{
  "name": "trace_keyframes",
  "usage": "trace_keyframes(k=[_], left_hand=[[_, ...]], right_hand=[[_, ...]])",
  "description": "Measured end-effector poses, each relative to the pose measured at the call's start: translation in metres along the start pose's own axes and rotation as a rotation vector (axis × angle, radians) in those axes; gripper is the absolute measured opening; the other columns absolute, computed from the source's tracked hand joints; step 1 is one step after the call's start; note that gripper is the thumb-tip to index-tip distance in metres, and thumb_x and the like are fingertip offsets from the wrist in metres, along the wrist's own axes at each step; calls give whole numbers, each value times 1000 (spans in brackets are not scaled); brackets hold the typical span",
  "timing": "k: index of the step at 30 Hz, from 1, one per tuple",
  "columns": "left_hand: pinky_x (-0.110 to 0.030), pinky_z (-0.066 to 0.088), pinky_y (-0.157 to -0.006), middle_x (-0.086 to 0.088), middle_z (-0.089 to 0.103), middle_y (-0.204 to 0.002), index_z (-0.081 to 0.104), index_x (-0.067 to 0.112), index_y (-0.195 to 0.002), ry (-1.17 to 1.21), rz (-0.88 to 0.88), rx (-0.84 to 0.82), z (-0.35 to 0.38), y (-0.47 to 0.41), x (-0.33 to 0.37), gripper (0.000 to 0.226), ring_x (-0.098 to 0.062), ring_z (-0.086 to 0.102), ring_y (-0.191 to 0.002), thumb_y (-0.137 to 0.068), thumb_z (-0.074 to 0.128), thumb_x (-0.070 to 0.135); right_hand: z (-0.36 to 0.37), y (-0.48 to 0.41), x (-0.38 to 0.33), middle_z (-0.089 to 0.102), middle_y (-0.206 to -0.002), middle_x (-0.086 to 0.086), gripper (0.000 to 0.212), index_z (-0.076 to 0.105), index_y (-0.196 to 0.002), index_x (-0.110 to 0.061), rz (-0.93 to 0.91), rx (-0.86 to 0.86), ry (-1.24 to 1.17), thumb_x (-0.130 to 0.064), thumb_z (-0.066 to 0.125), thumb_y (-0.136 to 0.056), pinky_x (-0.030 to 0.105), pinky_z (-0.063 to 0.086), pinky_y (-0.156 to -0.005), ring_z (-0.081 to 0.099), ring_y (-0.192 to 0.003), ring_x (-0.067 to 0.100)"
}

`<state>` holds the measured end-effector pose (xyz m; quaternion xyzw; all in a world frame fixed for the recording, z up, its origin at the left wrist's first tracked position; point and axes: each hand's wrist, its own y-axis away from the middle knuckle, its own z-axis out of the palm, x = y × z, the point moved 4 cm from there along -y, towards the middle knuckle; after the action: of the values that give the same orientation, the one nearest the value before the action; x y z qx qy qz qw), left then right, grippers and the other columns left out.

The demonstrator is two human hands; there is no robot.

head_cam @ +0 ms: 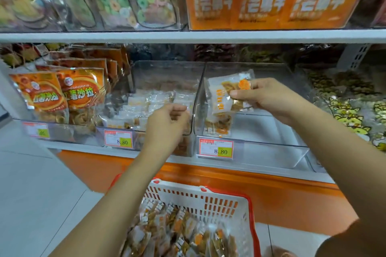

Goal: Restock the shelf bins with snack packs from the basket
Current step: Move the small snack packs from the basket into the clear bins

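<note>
The right hand (265, 98) pinched a small clear-and-white plastic snack pack with orange print (224, 92) by its right edge, thumb beneath and fingers curled over the top. The pack stuck out to the left of that hand. Its long axis ran roughly up and down, leaning a little, and its lower end hung free.

Directly below the hand and the pack lay the clear, open-topped plastic shelf bin (271, 150), with most of its floor bare. One matching flat pack (218, 126) stood in the bin just under the held pack, down and to the left of the hand, apparently leaning against the bin's left wall.

The coming move looked like a short downward release. The bare floor lay straight below the knuckles and towards the wrist side, so lowering the pack there would probably lay it clear of the one already in place.

The left hand (167, 125) hovered over the neighbouring clear bin of pale packs (165, 73), well to the left of the right hand. Its fingers were curled towards the thumb, and I could not tell whether it held anything.

The red-rimmed white plastic basket (208, 198), with many more packs (183, 229), sat far below both forearms and nearer the left one. That would likely make the left hand the handier one for the next pickup.
</note>
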<state>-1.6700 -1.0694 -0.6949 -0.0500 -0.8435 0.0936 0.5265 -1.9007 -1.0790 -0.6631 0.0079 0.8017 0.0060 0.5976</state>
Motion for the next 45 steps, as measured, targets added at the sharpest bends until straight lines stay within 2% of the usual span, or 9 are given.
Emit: trace_keyframes(k=[5, 9, 13, 18, 22, 26, 30, 34, 45], left_hand=[[-29, 47, -91, 12, 62, -110, 65, 20, -115, -95, 153, -9, 18, -6, 13, 35, -6, 56, -105, -91, 57, 43], [-27, 40, -97, 8, 61, -118, 71, 16, -102, -128, 286, -38, 22, -25, 22, 29, -5, 50, -113, -93, 56, 39], [-21, 39, -87, 4, 64, -107, 70, 14, -92, -132, 316, -66, 25, -41, 24, 21, -8, 55, -103, -92, 60, 32], [-27, 41, -77, 5, 64, -99, 70, 18, -96, -309, 419, -199, 33, -50, 38, 19, -11, 57, -92, -89, 65, 35], [-16, 34, -82, 4, 64, -109, 71, 18, -101, -369, 448, -225, 43, -49, 40, 23, -11, 56, -102, -83, 71, 33], [-15, 31, -95, -3, 56, -130, 57, 15, -130, -327, 359, -50, 39, -43, 26, 45, -16, 52, -118, -87, 68, 23], [-30, 49, -97, -3, 61, -126, 57, 14, -130, -174, 259, -6, 36, -34, 4, 41, -12, 59, -108, -90, 63, 18], [-11, 48, -88, 8, 65, -120, 60, 19, -129, -63, 213, -25, 37, -27, -10, 38, 1, 58, -105, -92, 61, 24], [-4, 43, -86, 7, 64, -122, 59, 17, -131, -20, 202, -35, 37, -24, -14, 39, 0, 57, -110, -93, 59, 25]], right_hand=[[15, -7, 10, 69, -98, 11, 20, 69, -96, -7, 119, -47, -242, -19, 71, -79, 27, 43, -85, 59, -90, 18], [22, -10, 9, 71, -95, 6, 31, 65, -105, -6, 88, -142, -328, -11, 70, -75, 27, 54, -85, 66, -85, 15], [14, -8, 5, 72, -90, 6, 30, 68, -101, -5, -4, -126, -47, 3, 74, -73, 18, 54, -81, 66, -80, 10], [6, -10, 5, 73, -78, 0, 26, 74, -86, -11, -73, -27, 360, -11, 87, -63, 20, 46, -68, 59, -67, 3], [12, -12, 13, 64, -64, -14, 18, 70, -73, -23, -22, -57, 520, -16, 86, -67, 11, 40, -53, 56, -57, -2], [13, -18, 38, 68, -75, 2, 23, 73, -89, -4, 100, -66, 487, -10, 83, -70, 10, 48, -56, 58, -60, 7], [17, -27, 67, 71, -74, 12, 29, 71, -95, 5, 258, -34, 432, -7, 82, -71, 21, 56, -63, 62, -55, 10], [26, -36, 72, 71, -80, 15, 20, 68, -85, 4, 372, 3, 315, -2, 81, -71, 35, 57, -85, 65, -65, 19], [35, -32, 68, 65, -75, 8, 32, 54, -76, -9, 405, 94, 239, -16, 85, -69, 25, 56, -59, 63, -60, 16]])
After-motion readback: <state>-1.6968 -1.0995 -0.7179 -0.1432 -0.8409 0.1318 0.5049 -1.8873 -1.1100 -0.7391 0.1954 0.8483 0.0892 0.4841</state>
